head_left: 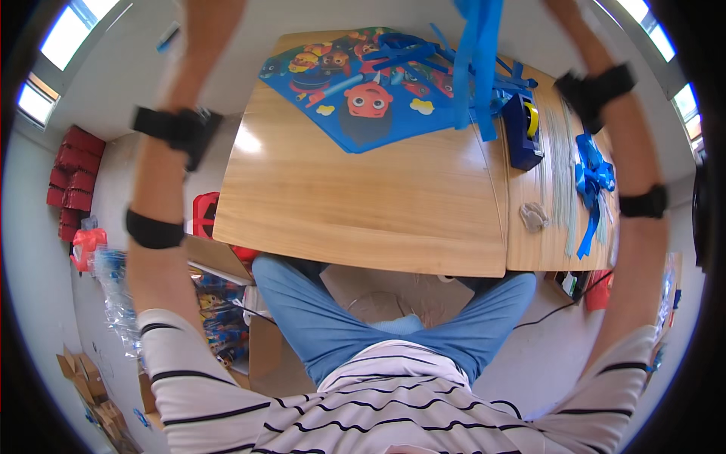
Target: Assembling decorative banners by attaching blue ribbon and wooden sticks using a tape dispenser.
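Head view: both hands lie out of frame above, grip unseen; blue ribbon strips (476,53) dangling below them look light, limp, best pinched near the top.

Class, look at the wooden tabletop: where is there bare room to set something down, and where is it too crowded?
Bare wood spans the table's near half, between the blue cartoon kite and the front edge, left of the seam. The right strip is crowded: tape dispenser, pale thin sticks, blue ribbon bow, crumpled scrap.
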{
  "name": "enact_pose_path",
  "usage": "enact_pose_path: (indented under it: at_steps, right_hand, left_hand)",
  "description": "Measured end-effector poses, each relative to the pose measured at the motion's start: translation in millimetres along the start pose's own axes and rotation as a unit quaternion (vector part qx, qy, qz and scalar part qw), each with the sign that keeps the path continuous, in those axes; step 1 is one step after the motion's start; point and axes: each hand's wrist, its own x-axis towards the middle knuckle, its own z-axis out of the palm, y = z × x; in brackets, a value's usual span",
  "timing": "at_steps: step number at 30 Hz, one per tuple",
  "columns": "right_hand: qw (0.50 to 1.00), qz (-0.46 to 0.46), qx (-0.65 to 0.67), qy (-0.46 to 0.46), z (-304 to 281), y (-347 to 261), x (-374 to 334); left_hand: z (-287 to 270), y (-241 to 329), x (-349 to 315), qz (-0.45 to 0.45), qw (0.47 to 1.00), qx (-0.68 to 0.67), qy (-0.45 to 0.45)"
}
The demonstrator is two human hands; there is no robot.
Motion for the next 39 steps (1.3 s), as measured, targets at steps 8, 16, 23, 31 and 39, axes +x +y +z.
enact_pose_path:
  at_steps: [8, 16, 23, 31, 39]
  right_hand:
    - [0.902, 0.261, 0.096, -0.330, 4.8, -87.7, -334.5]
    - [0.852, 0.286, 0.062, -0.434, -52.3, -170.2, -398.3]
    - [0.853, 0.273, -0.079, -0.437, -72.8, -202.6, -371.7]
    - [0.866, 0.132, 0.154, -0.457, -21.5, -327.3, -347.6]
    - [0.852, 0.139, 0.149, -0.482, -3.4, -349.2, -379.5]
  left_hand:
    - [93.7, 72.5, -264.5, -0.011, 0.981, -0.041, -0.189]
    - [52.0, 125.9, -373.4, -0.056, 0.959, -0.038, -0.275]
    - [10.1, 156.7, -382.2, -0.102, 0.955, -0.058, -0.272]
    - [-14.6, 180.1, -393.4, -0.146, 0.947, -0.117, -0.262]
    - [-53.3, 159.7, -405.8, -0.162, 0.924, -0.141, -0.317]
